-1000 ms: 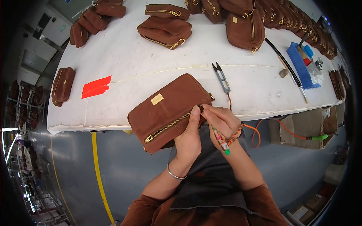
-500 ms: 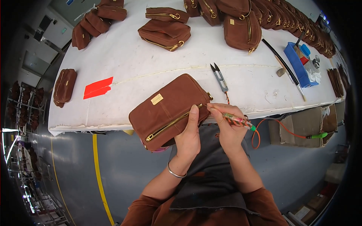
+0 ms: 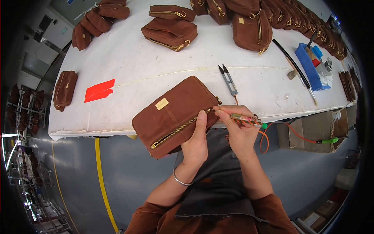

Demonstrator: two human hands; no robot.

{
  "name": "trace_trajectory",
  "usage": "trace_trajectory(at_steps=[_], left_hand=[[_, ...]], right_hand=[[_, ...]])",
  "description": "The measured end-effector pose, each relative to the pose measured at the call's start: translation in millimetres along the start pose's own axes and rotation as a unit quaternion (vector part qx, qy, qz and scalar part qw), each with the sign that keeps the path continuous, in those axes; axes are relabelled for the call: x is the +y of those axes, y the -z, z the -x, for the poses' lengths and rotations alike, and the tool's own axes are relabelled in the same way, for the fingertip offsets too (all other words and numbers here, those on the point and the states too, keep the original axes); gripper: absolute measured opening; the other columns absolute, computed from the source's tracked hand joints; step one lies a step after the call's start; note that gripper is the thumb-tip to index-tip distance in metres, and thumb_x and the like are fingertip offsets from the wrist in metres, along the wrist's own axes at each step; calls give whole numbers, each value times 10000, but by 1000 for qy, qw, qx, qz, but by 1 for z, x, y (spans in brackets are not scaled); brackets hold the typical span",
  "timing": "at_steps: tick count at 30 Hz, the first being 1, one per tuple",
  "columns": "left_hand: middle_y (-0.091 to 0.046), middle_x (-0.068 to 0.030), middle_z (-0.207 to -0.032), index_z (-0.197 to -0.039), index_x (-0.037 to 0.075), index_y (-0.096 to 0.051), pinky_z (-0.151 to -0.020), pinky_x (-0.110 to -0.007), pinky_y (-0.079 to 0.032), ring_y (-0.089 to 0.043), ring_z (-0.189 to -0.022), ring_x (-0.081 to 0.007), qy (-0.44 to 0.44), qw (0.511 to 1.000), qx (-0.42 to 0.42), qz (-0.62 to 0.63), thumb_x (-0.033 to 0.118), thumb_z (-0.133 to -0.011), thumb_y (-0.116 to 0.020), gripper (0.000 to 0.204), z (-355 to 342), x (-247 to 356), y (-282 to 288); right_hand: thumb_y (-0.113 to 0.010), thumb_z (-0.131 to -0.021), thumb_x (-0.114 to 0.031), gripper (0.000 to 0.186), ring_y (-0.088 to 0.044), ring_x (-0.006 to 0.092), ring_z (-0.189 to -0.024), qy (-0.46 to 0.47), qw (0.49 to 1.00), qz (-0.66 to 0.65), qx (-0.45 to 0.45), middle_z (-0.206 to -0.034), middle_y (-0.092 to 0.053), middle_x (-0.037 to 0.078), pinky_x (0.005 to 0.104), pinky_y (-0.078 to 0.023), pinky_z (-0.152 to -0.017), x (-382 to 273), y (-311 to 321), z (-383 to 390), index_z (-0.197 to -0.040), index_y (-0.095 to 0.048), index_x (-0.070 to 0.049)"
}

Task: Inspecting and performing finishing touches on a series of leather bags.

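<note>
A brown zippered pouch with a small gold plate on its face lies tilted at the table's near edge. My left hand grips its lower edge, thumb pressed on the front beside the gold zipper. My right hand holds a pen-shaped tool with a patterned barrel and a green end. The tool's thin tip points at the right end of the zipper; whether it touches there I cannot tell. Just beyond the pouch lie grey thread snips with dark blades.
More brown pouches sit across the far side of the white table. At right are a blue bin and a brush. An orange cord with a green-ended piece hangs before a cardboard box. Red tape marks the left.
My right hand has tilted slightly, bringing the tool's barrel nearer level. The pouch and my left hand have barely moved.
</note>
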State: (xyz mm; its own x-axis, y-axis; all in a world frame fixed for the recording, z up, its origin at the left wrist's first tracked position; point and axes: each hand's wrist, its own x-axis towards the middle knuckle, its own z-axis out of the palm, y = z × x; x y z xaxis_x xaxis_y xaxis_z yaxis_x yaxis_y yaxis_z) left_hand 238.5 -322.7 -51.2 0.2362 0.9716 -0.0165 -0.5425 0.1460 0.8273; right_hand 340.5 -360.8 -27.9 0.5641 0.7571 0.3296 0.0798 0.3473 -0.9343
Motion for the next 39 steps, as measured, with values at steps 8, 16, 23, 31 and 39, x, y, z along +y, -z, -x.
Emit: trace_trajectory(at_steps=[8, 16, 23, 31, 39], left_hand=[[-616, -71, -1144, -1173, -2, -583, -897, -285, -489, -587, -1013, -139, 2, 999, 41, 27, 95, -937, -619, 257, 3, 5, -11], [-605, -66, -1170, -1225, 48, -552, -905, -341, -494, -591, -1043, -164, 22, 999, 26, 11, 98, -955, -582, 276, 2, 5, -7], [-600, -76, -1188, -1237, 43, -538, -914, -348, -507, -593, -1065, -169, 0, 1000, 22, -1, 94, -959, -573, 284, 3, 3, -3], [-591, -89, -1205, -1255, 35, -519, -941, -360, -506, -592, -1084, -189, 23, 999, 19, 21, 103, -967, -559, 299, 3, 5, -5], [-587, -99, -1211, -1254, 30, -522, -943, -360, -502, -586, -1092, -193, 7, 1000, 6, 20, 94, -966, -558, 298, 4, 5, -5]], right_hand=[[-715, -763, 35, 206, -684, 279, -783, 246, 939, 239, 14, -925, -696, 135, 322, -554, -689, 17, -9, 5, -961, -681, -8], [-718, -748, 38, 246, -684, 278, -778, 323, 908, 265, 16, -942, -693, 135, 329, -569, -658, 26, -9, 4, -987, -680, -10], [-672, -840, 45, 151, -687, 235, -876, 179, 965, 192, -3, -997, -688, 174, 313, -572, -753, 3, -5, 18, -985, -633, 37], [-670, -866, 14, 107, -664, 150, -871, -28, 995, -69, 58, -962, -701, 150, 255, -530, -791, -3, -10, 13, -966, -643, 42], [-659, -869, 14, 130, -684, 186, -836, 38, 998, 21, 34, -979, -695, 163, 281, -561, -755, 9, -11, 13, -989, -627, 51]])
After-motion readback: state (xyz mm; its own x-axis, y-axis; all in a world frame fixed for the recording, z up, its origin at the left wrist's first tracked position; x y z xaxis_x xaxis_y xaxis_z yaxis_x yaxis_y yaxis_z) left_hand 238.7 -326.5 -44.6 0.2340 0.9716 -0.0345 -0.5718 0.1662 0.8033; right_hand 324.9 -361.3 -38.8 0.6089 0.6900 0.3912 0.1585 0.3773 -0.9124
